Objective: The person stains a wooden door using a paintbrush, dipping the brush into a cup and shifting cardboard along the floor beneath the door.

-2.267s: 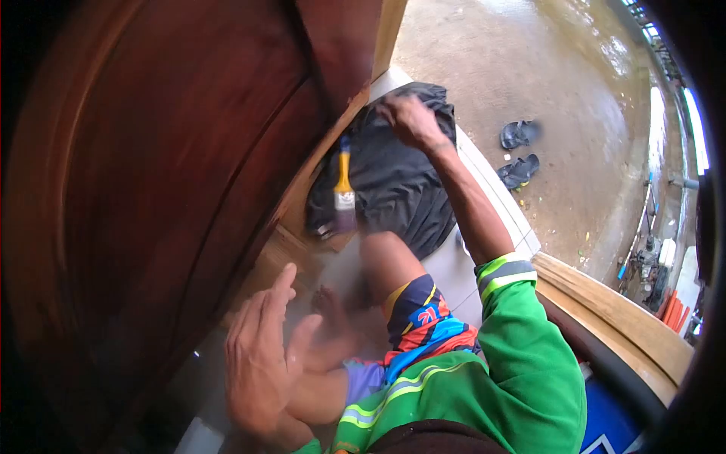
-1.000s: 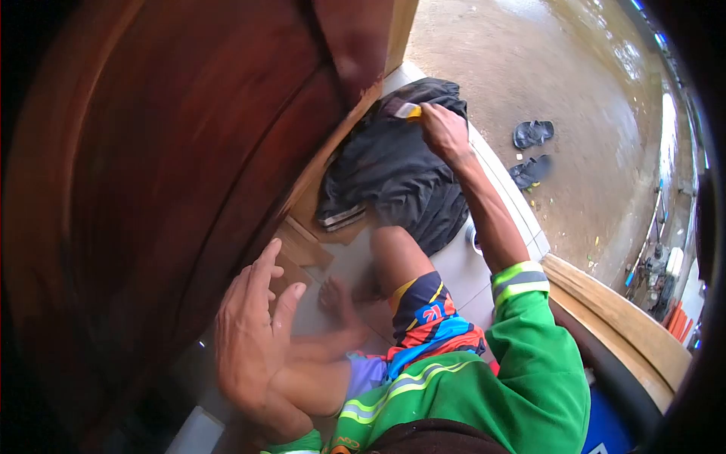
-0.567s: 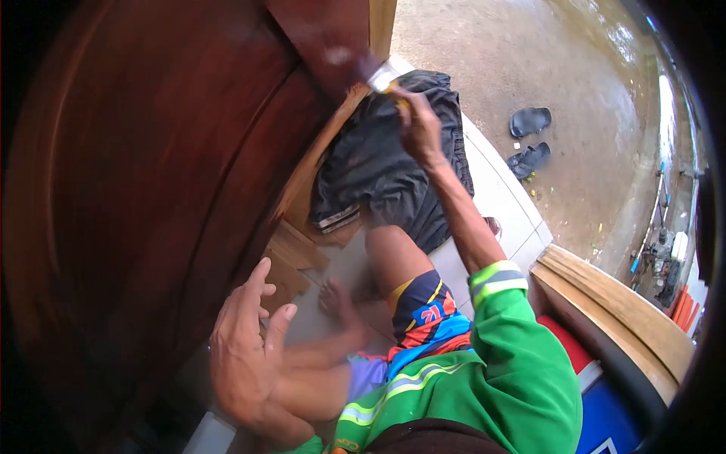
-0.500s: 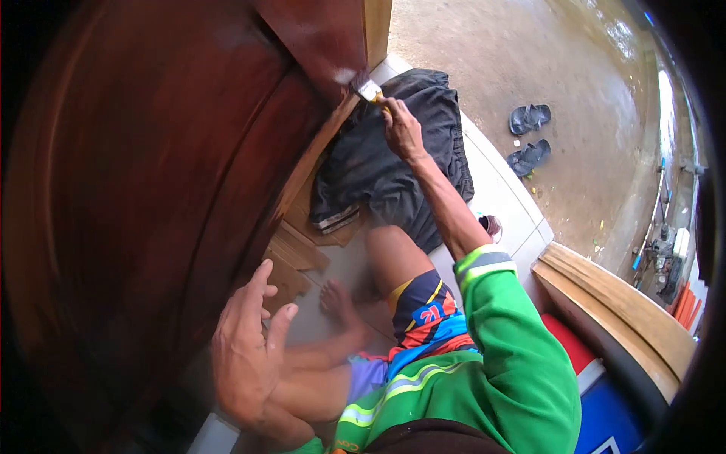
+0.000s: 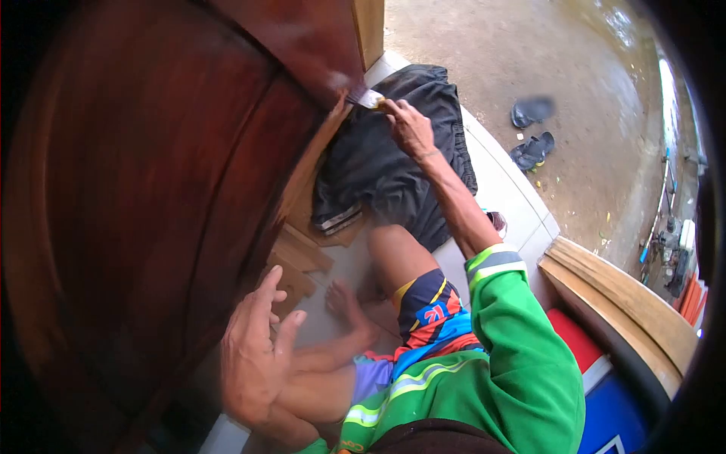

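Note:
My right hand (image 5: 411,127) grips a paintbrush (image 5: 370,99) with a pale metal band and a yellowish handle. The bristles touch the lower corner of a dark red-brown wooden door (image 5: 227,144), beside its bare lighter edge (image 5: 318,145). My left hand (image 5: 255,352) is held up near the door face at lower left, fingers apart and nothing in it. Below the brush, a dark cloth garment (image 5: 393,151) lies spread over the floor.
Cardboard pieces (image 5: 299,261) lie on the white tiles (image 5: 514,189) near my bare foot. Two dark flip-flops (image 5: 533,150) rest on the wet ground outside. A curved wooden panel (image 5: 616,306) stands at right, near red and blue surfaces. A wooden post (image 5: 368,34) rises behind the brush.
The brush has moved slightly down along the door's corner and now lies flatter. My left hand stays raised and open. The view has shifted a little.

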`<action>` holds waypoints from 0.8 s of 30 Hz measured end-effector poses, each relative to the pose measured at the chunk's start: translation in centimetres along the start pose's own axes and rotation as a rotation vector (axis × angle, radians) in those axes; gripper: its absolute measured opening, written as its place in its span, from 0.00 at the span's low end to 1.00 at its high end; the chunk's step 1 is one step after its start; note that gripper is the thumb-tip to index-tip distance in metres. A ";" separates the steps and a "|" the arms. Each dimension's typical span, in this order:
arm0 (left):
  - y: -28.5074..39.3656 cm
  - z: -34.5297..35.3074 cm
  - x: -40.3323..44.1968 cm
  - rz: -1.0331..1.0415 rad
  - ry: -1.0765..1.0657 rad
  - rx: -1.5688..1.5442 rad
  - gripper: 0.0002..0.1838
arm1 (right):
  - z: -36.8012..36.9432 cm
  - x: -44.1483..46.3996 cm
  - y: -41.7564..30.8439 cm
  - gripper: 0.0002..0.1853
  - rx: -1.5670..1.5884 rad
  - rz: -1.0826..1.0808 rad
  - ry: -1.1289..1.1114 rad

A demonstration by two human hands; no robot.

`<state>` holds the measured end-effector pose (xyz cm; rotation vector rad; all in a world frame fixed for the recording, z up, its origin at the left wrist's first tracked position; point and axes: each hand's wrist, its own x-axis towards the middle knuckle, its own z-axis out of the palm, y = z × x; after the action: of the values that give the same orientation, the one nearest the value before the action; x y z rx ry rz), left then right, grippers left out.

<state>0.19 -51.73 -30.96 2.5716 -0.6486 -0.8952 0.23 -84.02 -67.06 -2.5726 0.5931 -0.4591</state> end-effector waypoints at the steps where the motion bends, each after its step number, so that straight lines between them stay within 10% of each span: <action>1: -0.1 0.1 -0.2 0.008 -0.007 0.003 0.30 | -0.7 -0.3 0.3 0.17 -0.073 0.019 -0.049; 9: -0.6 0.3 -0.3 0.027 0.016 -0.011 0.31 | -5.8 5.5 -3.4 0.14 -0.283 -0.173 -0.051; 17: -0.3 0.7 0.2 0.034 -0.014 0.014 0.31 | -2.9 1.4 -3.6 0.11 0.583 0.166 0.491; 21: -0.3 0.9 0.3 -0.015 -0.025 0.016 0.32 | 3.4 -0.5 -0.3 0.13 0.223 0.301 -0.059; 24: -0.5 0.9 0.3 -0.004 -0.033 0.034 0.32 | 0.8 -1.6 0.6 0.13 0.308 0.263 -0.030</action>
<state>-0.02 -51.55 -31.97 2.5938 -0.6732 -0.9371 -0.97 -83.43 -68.32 -2.1696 0.7728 -0.3874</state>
